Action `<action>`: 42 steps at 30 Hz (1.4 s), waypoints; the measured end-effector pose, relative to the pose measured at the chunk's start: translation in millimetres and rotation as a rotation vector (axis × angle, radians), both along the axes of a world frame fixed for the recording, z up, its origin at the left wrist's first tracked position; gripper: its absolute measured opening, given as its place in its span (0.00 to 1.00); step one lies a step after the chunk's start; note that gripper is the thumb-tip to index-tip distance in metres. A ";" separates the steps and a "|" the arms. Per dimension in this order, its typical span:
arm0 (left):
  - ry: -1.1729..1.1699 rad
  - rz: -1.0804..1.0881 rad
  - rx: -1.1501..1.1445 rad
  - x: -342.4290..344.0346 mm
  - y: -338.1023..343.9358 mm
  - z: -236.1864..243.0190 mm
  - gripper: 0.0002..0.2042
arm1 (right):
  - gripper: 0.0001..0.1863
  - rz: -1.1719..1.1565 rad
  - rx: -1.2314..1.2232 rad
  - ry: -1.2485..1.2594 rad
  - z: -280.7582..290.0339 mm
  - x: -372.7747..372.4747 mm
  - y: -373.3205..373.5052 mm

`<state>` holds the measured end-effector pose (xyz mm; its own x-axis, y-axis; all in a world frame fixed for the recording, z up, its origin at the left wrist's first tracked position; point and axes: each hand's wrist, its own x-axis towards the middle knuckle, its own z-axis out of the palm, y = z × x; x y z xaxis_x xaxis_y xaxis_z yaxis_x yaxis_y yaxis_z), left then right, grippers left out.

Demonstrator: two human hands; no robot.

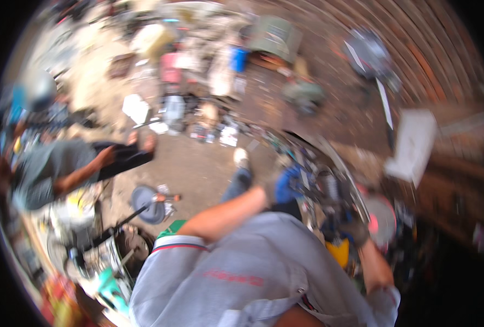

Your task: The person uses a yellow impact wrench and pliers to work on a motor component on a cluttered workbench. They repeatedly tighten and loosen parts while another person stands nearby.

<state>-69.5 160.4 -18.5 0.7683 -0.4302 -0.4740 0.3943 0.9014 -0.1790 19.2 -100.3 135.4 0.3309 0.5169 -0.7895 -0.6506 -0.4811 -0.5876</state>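
Observation:
The picture is smeared by motion. My left hand [266, 193] reaches forward beside a blue object [286, 180] among a jumble of dark metal parts [323, 185]; its fingers are indistinct. Lower right, my right hand [356, 231], which looks dark or gloved, is at the dark parts near a long curved metal bar [352, 182], a yellow object [337, 253] and a grey disc with red [383, 223]. I cannot make out whether it grips any of them.
Another person [62, 169] in grey is at the left, beside machinery [73, 229] and a round grey base [146, 204]. Assorted items [173, 111] line the ground ahead. A brown surface [351, 109] and a white panel [411, 141] lie to the right.

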 end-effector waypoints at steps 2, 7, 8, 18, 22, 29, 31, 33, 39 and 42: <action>0.027 0.023 0.069 1.4 -10.8 -13.1 0.13 | 0.34 -0.006 0.084 -0.010 -18.2 -1.0 -2.2; 0.174 -0.023 0.229 10.7 -10.2 14.7 0.10 | 0.32 0.005 0.183 0.133 -12.3 8.5 15.0; 0.107 -0.003 0.209 8.1 -12.4 13.3 0.11 | 0.31 -0.010 0.175 0.147 -7.2 13.6 19.1; -0.744 -0.151 1.927 51.1 -58.1 -12.3 0.29 | 0.33 -0.087 0.005 0.022 -38.6 65.8 -6.9; -0.770 0.109 2.068 99.1 -98.8 -69.0 0.28 | 0.32 -0.047 0.043 0.042 -38.8 82.0 10.3; -0.577 0.000 1.713 139.8 -94.1 -13.5 0.28 | 0.32 0.024 0.100 0.089 -51.5 97.2 48.7; -0.518 -0.115 1.591 144.3 -102.1 -2.0 0.28 | 0.32 0.017 0.128 0.093 -52.2 99.8 57.0; -0.563 -0.113 1.910 137.5 -105.7 -5.4 0.22 | 0.31 0.067 0.136 0.119 -55.4 107.8 62.6; 0.196 0.081 0.946 143.1 -88.8 18.2 0.12 | 0.31 0.110 0.147 0.166 -60.3 119.1 73.8; 0.246 0.152 1.126 141.3 -83.7 17.8 0.12 | 0.31 0.120 0.147 0.179 -60.7 122.9 77.4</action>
